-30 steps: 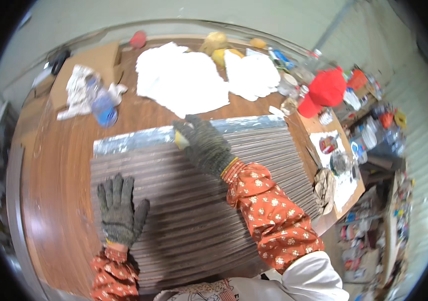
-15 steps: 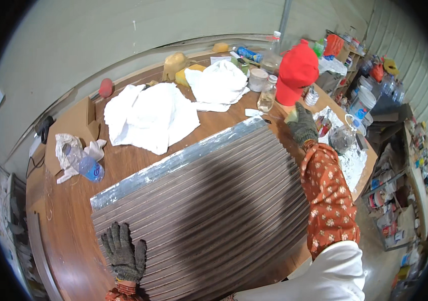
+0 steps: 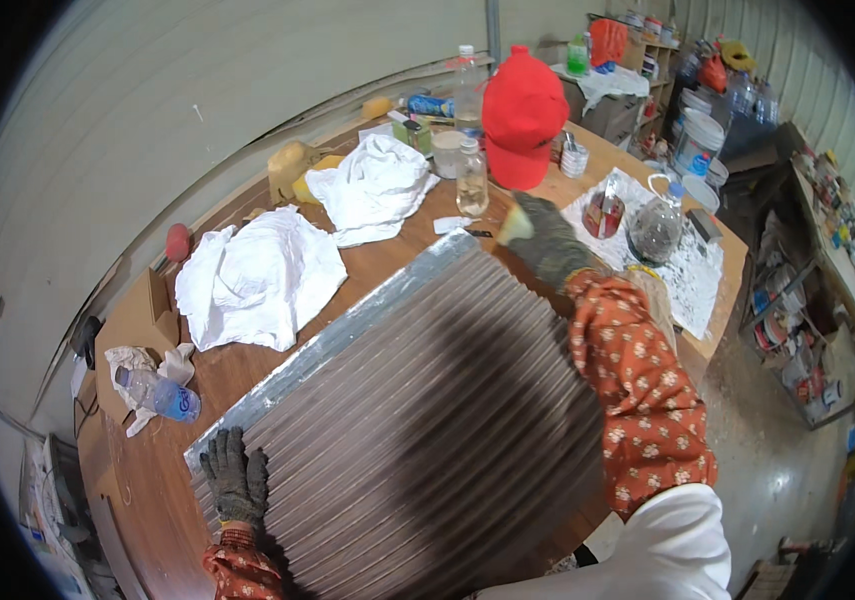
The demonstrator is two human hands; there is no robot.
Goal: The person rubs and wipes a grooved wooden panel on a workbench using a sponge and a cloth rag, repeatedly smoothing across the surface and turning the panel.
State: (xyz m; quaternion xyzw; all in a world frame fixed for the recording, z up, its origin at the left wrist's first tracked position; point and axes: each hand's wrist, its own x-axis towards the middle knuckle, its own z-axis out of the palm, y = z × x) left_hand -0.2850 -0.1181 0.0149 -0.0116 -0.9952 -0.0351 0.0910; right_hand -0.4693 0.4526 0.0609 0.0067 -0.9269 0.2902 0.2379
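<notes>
A brown ribbed panel (image 3: 347, 440) with a silvery, paint-smeared strip (image 3: 317, 345) along its far edge lies on the wooden table (image 3: 132, 500). My left hand (image 3: 235, 478), in a dark grey knit glove, rests flat with fingers apart on the panel's left end. Beyond the panel's far right corner, my gloved right hand (image 3: 547, 243) grips a pale yellow sponge-like pad (image 3: 515, 228); the fingers partly hide it. Just past that hand sit a red cap (image 3: 524, 115) and a glass jar of cloudy liquid (image 3: 471, 180).
Two white cloths (image 3: 257, 280) lie behind the panel. On the left are a plastic bottle (image 3: 162, 394) and a cardboard box (image 3: 137, 325). Paint-stained paper (image 3: 692, 285) at the right bears a round jug (image 3: 655, 230) and a red-tinted bottle (image 3: 604, 208). Cluttered shelves (image 3: 792, 300) stand beyond.
My right hand has drawn the pad leftward from beside the cap toward the panel's far corner. The view has swung right. My left hand still lies on the panel.
</notes>
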